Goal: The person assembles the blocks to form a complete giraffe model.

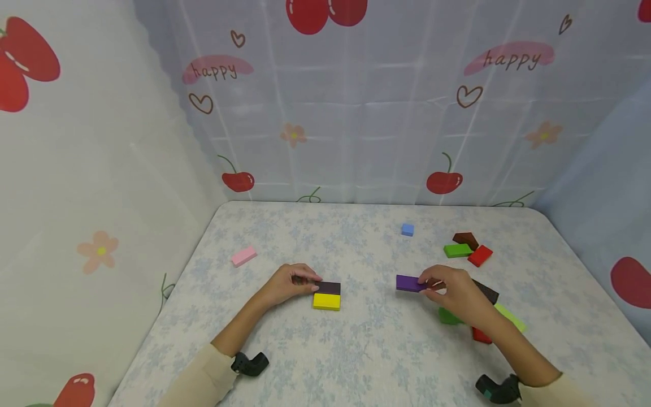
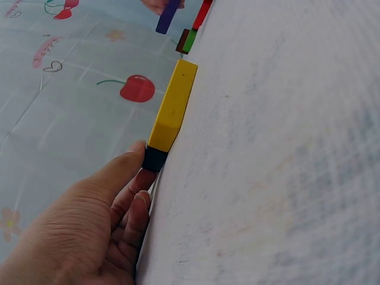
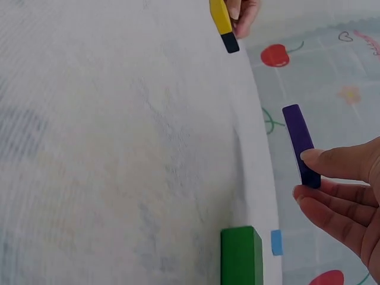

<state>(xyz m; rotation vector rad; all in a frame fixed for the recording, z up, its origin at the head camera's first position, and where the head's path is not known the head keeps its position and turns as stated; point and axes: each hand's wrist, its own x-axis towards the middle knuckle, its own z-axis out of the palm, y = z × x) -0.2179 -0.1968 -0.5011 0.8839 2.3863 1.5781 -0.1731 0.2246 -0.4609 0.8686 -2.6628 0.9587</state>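
My left hand (image 1: 289,287) pinches the left end of a dark, nearly black block (image 1: 328,288) between thumb and fingers. Against the near long side of that block lies a yellow block (image 1: 326,302), both flat on the table. In the left wrist view the thumb and a fingertip lie on the dark block (image 2: 155,159), with the yellow block (image 2: 173,107) beyond it. My right hand (image 1: 454,289) holds a purple block (image 1: 408,283) by its right end, to the right of that pair. The right wrist view shows the purple block (image 3: 301,145) raised off the tabletop between thumb and fingers.
Under and around my right forearm lie a dark block (image 1: 486,291), a green block (image 1: 450,317), a lime block (image 1: 511,317) and a red block (image 1: 481,336). Behind them sit brown (image 1: 466,239), green (image 1: 458,250) and red (image 1: 480,256) pieces. A blue block (image 1: 407,229) and pink block (image 1: 244,256) lie apart.
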